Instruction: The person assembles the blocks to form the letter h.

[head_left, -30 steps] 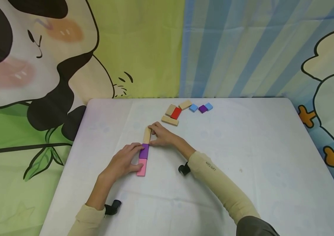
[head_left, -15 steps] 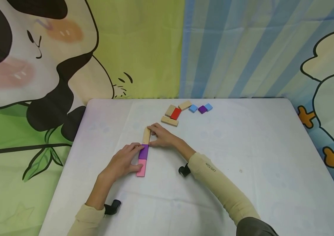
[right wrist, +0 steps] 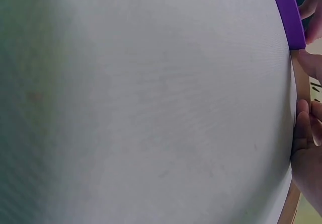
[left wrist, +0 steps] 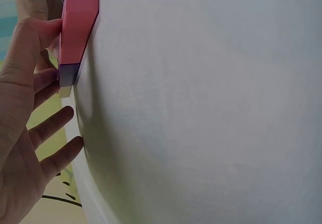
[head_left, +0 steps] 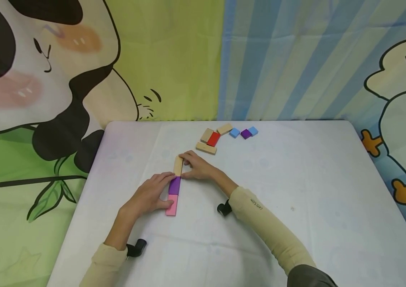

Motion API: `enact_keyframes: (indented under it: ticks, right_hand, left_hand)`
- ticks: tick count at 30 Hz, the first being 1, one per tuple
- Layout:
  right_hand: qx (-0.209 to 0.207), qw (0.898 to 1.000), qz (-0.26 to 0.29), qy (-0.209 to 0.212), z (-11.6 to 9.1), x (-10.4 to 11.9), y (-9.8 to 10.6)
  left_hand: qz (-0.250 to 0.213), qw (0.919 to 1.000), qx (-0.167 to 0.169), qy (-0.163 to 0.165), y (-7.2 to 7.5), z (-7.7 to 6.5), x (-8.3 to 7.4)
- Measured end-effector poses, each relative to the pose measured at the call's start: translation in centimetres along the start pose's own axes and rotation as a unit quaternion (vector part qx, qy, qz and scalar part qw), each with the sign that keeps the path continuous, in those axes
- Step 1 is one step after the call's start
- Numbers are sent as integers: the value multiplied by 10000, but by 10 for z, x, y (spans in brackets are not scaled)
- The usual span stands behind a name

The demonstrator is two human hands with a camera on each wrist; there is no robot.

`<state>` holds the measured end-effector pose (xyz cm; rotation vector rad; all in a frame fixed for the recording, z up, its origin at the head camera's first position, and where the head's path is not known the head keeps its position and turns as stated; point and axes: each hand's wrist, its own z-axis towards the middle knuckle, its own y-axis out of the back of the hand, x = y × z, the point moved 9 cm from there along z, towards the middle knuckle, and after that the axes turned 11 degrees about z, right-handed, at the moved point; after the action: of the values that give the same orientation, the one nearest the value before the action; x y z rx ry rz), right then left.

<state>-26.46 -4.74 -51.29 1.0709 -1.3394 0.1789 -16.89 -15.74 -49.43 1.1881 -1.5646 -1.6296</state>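
Flat oblong pink block (head_left: 171, 210), purple block (head_left: 174, 186) and pale wooden block (head_left: 178, 167), end to end on creased white cloth (head_left: 278, 179), left hand (head_left: 150, 194), digits apart, touching the first two, right hand (head_left: 198, 167) gripping the third.

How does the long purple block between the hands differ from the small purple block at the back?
Size: the long purple block is clearly longer than the small purple block.
Neighbours: the long one lies between pink and wooden blocks; the small one lies beside a light blue block.
Shared: both are purple and rest on the white table.
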Motion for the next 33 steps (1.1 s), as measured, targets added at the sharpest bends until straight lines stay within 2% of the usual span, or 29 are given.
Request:
enact_keyframes:
  ticks: [8, 18, 21, 27, 33]
  right_hand:
    - [-17, 9999, 72, 78, 0, 0, 1]
    - [-22, 9995, 270, 156, -1, -1, 1]
    - [-221, 9988, 411, 128, -3, -2, 8]
    - [-942, 9939, 557, 172, -11, -10, 37]
    - [-1253, 9912, 395, 181, -16, -17, 58]
  left_hand:
    - [153, 9996, 71, -214, 0, 5, 1]
    - [-55, 9994, 233, -248, -1, 7, 0]
    - [-60, 9994, 249, -235, -2, 8, 0]
    - [-85, 9994, 265, -183, -4, 9, 2]
    - [-68, 9994, 325, -129, -6, 9, 4]
